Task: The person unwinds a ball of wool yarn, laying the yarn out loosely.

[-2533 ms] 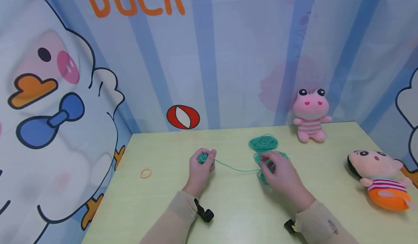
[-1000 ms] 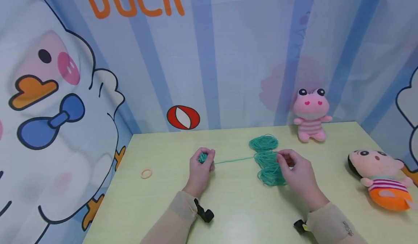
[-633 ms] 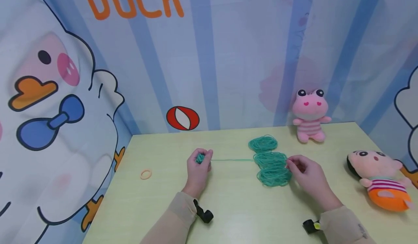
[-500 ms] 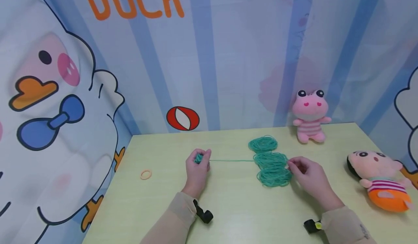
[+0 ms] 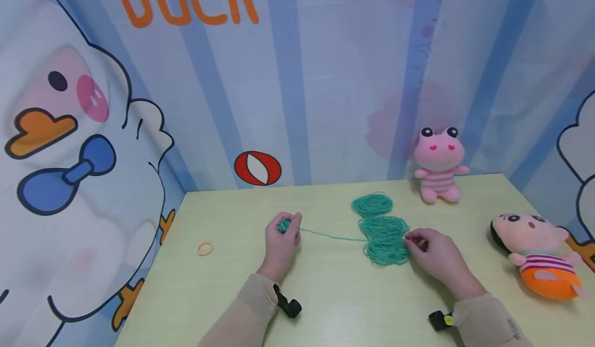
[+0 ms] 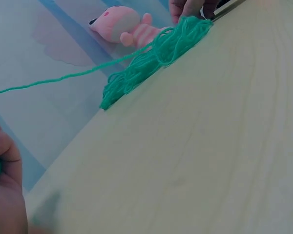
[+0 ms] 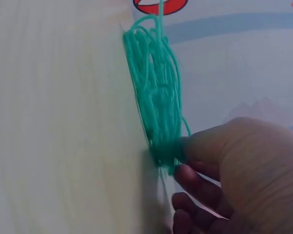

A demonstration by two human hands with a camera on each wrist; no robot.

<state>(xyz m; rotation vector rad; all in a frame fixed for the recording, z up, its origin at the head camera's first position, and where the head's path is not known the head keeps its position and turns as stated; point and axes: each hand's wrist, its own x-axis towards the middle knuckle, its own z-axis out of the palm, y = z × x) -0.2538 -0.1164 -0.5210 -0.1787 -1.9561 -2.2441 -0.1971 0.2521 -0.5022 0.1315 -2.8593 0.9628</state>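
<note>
My left hand [image 5: 282, 241] curls round a small bundle of green yarn [image 5: 283, 226] above the table. From it a slack yarn strand [image 5: 332, 236] runs right to the looped green yarn [image 5: 386, 237] lying flat on the table. At the right edge of those loops, my right hand [image 5: 437, 254] pinches yarn between thumb and forefinger. The right wrist view shows the thumb [image 7: 205, 144] against the near end of the yarn loops [image 7: 156, 87]. In the left wrist view only part of the left hand [image 6: 7, 180] shows, and the strand rises from the yarn loops [image 6: 161, 53].
Another green yarn coil [image 5: 372, 203] lies just behind the loops. An orange ring [image 5: 205, 248] is on the left of the table [image 5: 316, 300]. A pink plush toy [image 5: 439, 166] sits at the back right, and a plush doll [image 5: 536, 256] lies farther right.
My right hand has moved from the left part of the yarn to its right edge, then slightly nearer me. The strand drew taut and now sags again. My left hand barely moved.
</note>
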